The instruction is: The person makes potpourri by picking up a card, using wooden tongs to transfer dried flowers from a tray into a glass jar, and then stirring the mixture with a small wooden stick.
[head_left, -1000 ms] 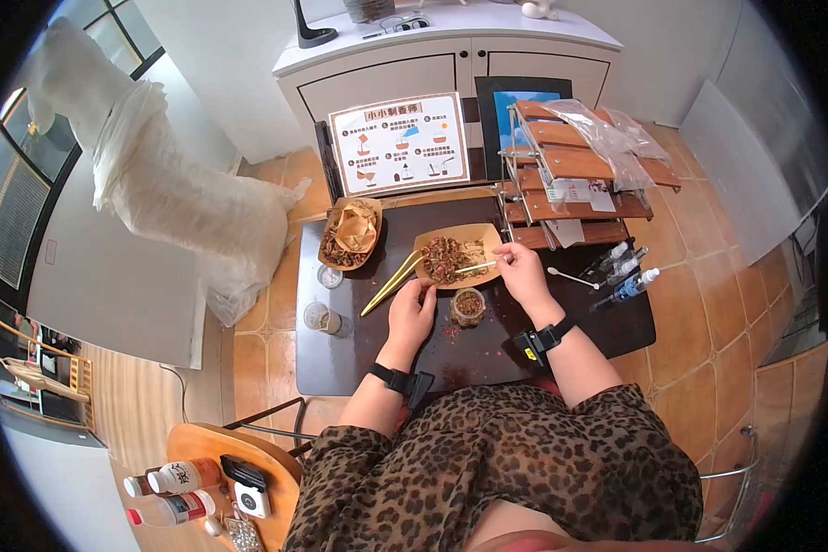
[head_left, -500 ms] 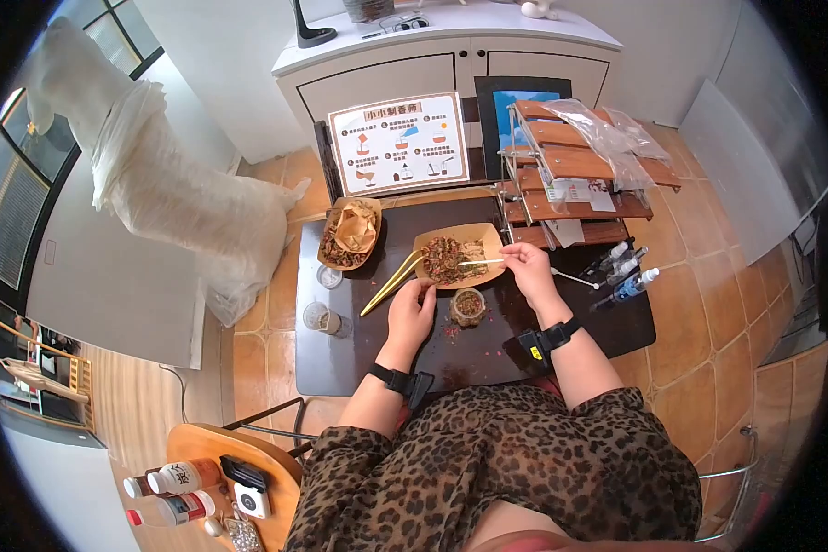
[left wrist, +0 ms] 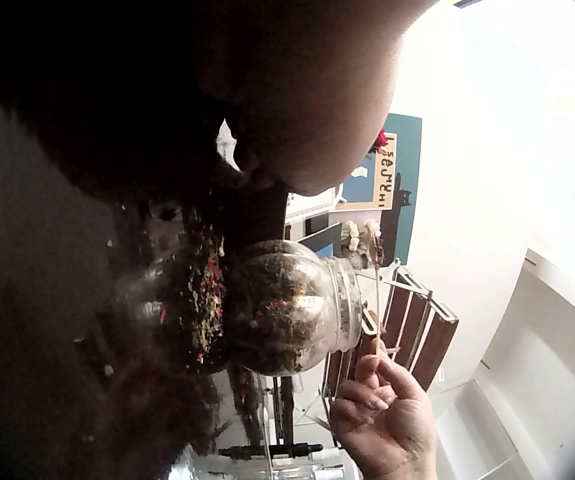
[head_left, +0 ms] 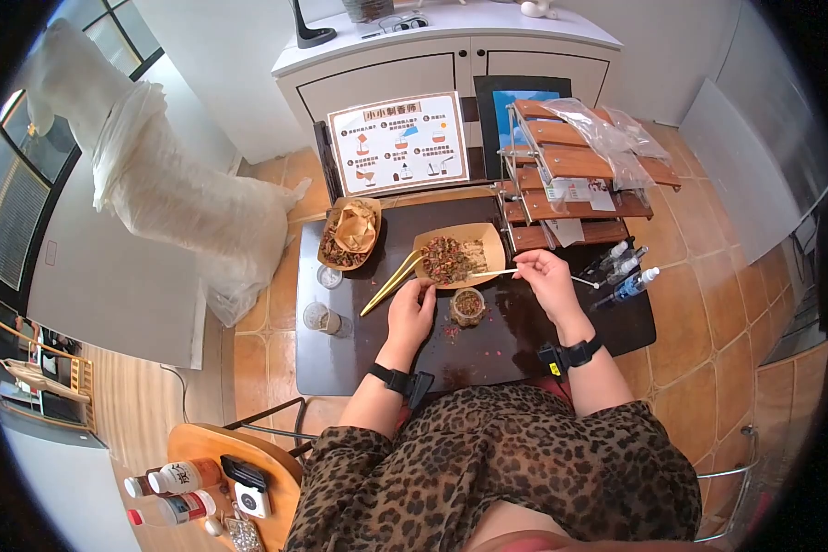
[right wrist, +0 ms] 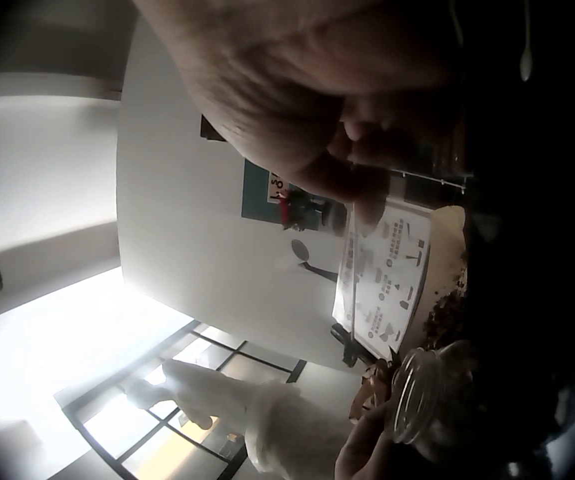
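My right hand (head_left: 549, 279) pinches a thin white stick (head_left: 497, 272). The stick's far end reaches over the right part of a brown paper tray (head_left: 489, 237). A heap of dried flowers and herbs (head_left: 444, 260) fills the tray's left part. My left hand (head_left: 411, 313) grips the near left rim of this tray with its fingertips. Golden tweezers (head_left: 396, 283) lean on the tray's left end. Just in front of the tray stands a round glass jar (left wrist: 286, 305), partly filled with dried herbs. In the left wrist view the left hand is mostly in shadow.
A second paper tray (head_left: 327, 256) with dried material, a small glass (head_left: 320, 318) and a round lid (head_left: 329, 276) stand at left. Right lie a small white spoon (head_left: 587, 282) and small bottles (head_left: 627, 288). A wooden rack (head_left: 570, 166) and an instruction sign (head_left: 400, 143) stand behind.
My right hand has moved to the right and slightly nearer, drawing the stick back from the herb heap. The left hand stays where it was.
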`<state>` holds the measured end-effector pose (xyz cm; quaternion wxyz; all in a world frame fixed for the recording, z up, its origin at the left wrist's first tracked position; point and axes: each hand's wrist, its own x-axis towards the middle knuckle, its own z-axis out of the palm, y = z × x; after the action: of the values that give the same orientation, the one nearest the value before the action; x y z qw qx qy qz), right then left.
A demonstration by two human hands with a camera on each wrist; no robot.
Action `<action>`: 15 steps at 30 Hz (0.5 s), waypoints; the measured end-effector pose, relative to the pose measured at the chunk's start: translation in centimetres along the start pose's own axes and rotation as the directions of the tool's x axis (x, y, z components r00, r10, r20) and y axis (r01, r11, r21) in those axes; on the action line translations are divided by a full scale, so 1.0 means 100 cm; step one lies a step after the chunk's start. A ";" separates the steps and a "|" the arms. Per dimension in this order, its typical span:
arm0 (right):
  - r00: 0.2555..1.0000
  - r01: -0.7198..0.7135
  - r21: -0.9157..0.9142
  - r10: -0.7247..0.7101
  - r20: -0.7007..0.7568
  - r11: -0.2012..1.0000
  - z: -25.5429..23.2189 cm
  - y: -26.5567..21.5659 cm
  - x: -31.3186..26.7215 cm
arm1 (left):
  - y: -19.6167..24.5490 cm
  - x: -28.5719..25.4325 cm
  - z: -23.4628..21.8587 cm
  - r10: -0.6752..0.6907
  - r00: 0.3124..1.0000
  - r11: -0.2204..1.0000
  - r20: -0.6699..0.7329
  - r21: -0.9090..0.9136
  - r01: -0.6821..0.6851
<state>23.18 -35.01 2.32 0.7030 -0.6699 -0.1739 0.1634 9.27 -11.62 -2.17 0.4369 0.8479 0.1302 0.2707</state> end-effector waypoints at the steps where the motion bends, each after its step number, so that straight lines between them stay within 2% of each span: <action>1: 1.000 0.007 -0.014 -0.007 0.011 1.000 -0.001 -0.003 -0.005 | 0.000 0.000 0.000 0.003 1.000 1.000 -0.001 -0.002 -0.003; 6: 0.995 0.070 -0.107 -0.062 0.075 0.992 -0.010 0.002 -0.024 | 0.003 0.001 -0.001 -0.008 1.000 1.000 0.000 0.009 0.008; 9: 0.995 0.077 -0.292 -0.056 0.077 0.953 -0.010 -0.007 -0.036 | 0.001 0.001 -0.002 -0.027 0.999 0.999 0.024 0.028 0.026; 10: 0.994 0.100 -0.413 -0.077 0.072 0.905 -0.007 -0.019 -0.041 | 0.000 0.001 -0.001 -0.034 0.999 0.999 0.035 0.035 0.033; 13: 0.982 0.191 -0.534 -0.153 0.115 0.824 -0.007 -0.031 -0.046 | 0.000 0.000 -0.001 -0.030 0.999 0.999 0.029 0.037 0.028; 15: 0.972 0.234 -0.472 -0.213 0.097 0.850 -0.008 -0.027 -0.047 | 0.001 0.000 -0.002 -0.042 0.999 0.999 0.031 0.023 0.041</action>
<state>19.39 -37.98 4.91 0.5254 -0.7950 -0.2998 0.0459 9.20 -11.56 -1.99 0.4348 0.8540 0.1441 0.2466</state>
